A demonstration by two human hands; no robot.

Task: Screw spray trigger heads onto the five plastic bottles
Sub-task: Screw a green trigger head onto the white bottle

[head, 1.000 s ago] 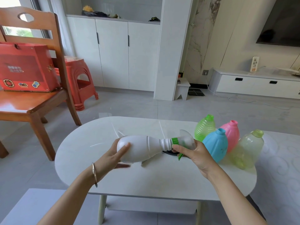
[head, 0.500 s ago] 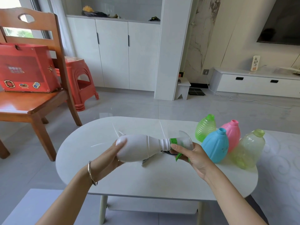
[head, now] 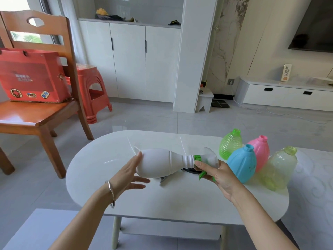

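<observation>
The left hand (head: 128, 173) has come off its cupped hold on the base of the opaque white plastic bottle (head: 158, 164): half a second ago its fingers wrapped the rounded bottom, and now they are spread open and flat, with only the thumb tip against the base and the other fingers splayed below it, clear of the plastic. The right hand (head: 215, 173) is closed as before around the clear spray trigger head with its green threaded collar (head: 203, 158), thumb laid along the collar and the green trigger lever poking out beneath the fingers, so the bottle now hangs sideways above the white oval table (head: 162, 199) mostly by that head. I read this as a re-grip between turns, the left hand letting go after twisting the bottle to reach back for another twist; the collar sits against the ribbed neck, but whether it is fully tight cannot be told. A dark object lies on the tabletop under the neck, too hidden to identify. Just beyond the right hand stand four uncapped bottles, clustered together: a ribbed green one (head: 230, 144), a blue one (head: 242, 164), a pink one (head: 259, 152) and a pale yellow-green translucent one (head: 278, 168), all with open necks, so most of the job is still ahead.
</observation>
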